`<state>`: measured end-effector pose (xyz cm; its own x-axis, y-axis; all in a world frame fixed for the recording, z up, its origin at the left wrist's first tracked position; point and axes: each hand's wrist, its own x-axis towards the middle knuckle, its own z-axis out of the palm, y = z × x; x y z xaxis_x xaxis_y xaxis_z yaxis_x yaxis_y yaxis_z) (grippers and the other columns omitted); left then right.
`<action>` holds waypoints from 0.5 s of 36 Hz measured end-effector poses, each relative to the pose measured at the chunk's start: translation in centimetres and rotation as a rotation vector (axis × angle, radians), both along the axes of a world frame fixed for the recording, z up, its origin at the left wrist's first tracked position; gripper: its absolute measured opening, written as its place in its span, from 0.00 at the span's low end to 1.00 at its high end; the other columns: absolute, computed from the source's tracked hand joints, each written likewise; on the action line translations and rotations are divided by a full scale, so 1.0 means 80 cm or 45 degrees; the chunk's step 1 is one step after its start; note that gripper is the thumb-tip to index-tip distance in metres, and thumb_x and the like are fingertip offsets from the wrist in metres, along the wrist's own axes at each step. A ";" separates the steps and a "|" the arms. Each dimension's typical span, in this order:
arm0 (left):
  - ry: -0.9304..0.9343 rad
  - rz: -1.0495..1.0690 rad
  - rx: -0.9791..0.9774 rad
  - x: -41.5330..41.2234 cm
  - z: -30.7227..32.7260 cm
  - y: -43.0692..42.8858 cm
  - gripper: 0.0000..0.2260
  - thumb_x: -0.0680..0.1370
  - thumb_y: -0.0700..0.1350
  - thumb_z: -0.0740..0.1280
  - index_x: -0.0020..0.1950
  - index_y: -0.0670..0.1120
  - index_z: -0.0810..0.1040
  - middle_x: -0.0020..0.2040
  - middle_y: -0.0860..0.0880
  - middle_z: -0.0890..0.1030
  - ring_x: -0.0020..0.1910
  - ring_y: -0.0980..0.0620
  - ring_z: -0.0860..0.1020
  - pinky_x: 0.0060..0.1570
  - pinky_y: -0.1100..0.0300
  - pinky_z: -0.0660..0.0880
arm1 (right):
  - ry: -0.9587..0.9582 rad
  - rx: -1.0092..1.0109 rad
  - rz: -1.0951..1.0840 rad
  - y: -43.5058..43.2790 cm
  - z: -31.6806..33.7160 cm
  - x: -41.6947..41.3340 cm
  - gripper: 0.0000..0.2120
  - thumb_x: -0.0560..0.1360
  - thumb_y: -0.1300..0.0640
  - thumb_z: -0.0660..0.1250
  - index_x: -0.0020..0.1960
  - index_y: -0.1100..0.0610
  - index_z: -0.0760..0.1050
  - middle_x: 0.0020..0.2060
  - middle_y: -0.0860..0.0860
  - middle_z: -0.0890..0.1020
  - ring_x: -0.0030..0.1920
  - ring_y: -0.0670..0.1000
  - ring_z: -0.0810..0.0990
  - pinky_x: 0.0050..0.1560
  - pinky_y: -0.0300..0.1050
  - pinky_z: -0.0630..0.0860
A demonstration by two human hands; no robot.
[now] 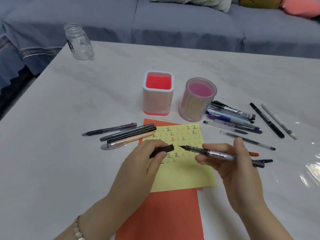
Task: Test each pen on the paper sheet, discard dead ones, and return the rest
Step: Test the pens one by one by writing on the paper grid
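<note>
A pale, marble-patterned bench (69, 118) stands in front of a grey-blue sofa (173, 23), with an empty glass jar (78, 42) near its far left corner. At mid-bench a square pink-and-white holder (158, 101) and a round clear holder (195, 104) stand side by side, and both look empty. Just in front of them a yellow paper sheet (183, 175) lies on a larger orange sheet (164, 213). Its upper half is filled with rows of small test marks and its lower half is blank.

Both hands hover over the yellow sheet. The right hand (230, 163) pinches a grey-barrelled pen (207, 151) between thumb and fingers. The pen lies nearly level, its long axis running left to right, and its bare tip points left. The left hand (147, 156) grips the black cap (162, 150), whose open end faces that tip across a small gap, roughly in line with it. The tip is above the written rows, not touching the paper. The blank area lies nearer the person, so a test stroke probably calls for tilting the tip down and drawing it back.

A few pens (121, 134) lie to the left of the sheet, and a larger scatter of pens (232, 116) lies to the right of the round holder.
</note>
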<state>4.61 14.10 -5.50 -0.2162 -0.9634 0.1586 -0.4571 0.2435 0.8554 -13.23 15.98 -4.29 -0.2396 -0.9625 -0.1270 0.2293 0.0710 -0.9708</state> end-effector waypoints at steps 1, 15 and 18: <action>0.000 -0.009 -0.001 -0.001 0.001 0.000 0.11 0.78 0.44 0.63 0.47 0.63 0.71 0.51 0.65 0.76 0.52 0.65 0.73 0.50 0.74 0.67 | 0.000 -0.009 -0.015 0.001 0.002 -0.001 0.29 0.65 0.30 0.61 0.35 0.55 0.84 0.31 0.60 0.84 0.35 0.55 0.83 0.40 0.38 0.78; -0.125 -0.267 -0.116 -0.017 -0.001 0.001 0.06 0.78 0.52 0.55 0.50 0.61 0.71 0.49 0.60 0.75 0.51 0.64 0.69 0.53 0.74 0.64 | 0.245 -0.010 0.083 0.010 0.009 -0.009 0.20 0.73 0.48 0.54 0.33 0.60 0.75 0.24 0.55 0.79 0.28 0.50 0.76 0.33 0.36 0.76; -0.109 -0.364 0.011 -0.020 0.001 0.005 0.06 0.77 0.50 0.57 0.49 0.62 0.68 0.55 0.62 0.70 0.51 0.64 0.69 0.50 0.74 0.64 | 0.264 0.013 0.072 0.008 0.010 -0.013 0.18 0.72 0.53 0.53 0.28 0.61 0.69 0.20 0.53 0.72 0.23 0.45 0.70 0.27 0.31 0.68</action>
<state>3.00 14.50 -5.38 -0.4910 -0.8628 0.1204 -0.4417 0.3657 0.8193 -14.30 16.62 -3.46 -0.2069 -0.9742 -0.0902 0.0204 0.0879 -0.9959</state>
